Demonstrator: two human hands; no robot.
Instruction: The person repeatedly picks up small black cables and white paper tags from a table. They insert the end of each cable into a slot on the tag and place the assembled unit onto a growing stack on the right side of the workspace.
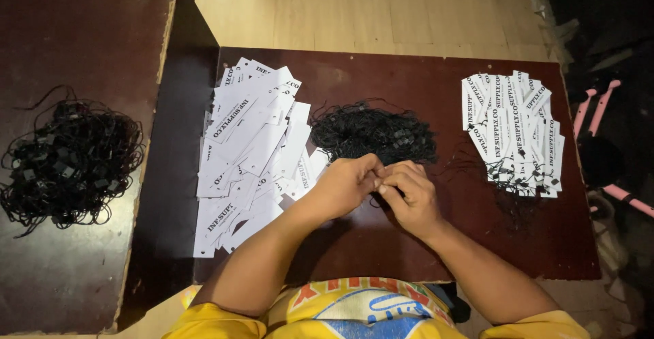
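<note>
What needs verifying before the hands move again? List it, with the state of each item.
1. Left hand and right hand meet over the low table: ok.
2. Whatever the fingertips pinch is identified: cannot tell, hidden.
3. Loose white tags lie beside the left hand: ok.
4. Black string pile sits just beyond the hands: ok.
5. Strung tags stacked apart on the right: ok.
6. Second string pile lies on the side table: ok.
</note>
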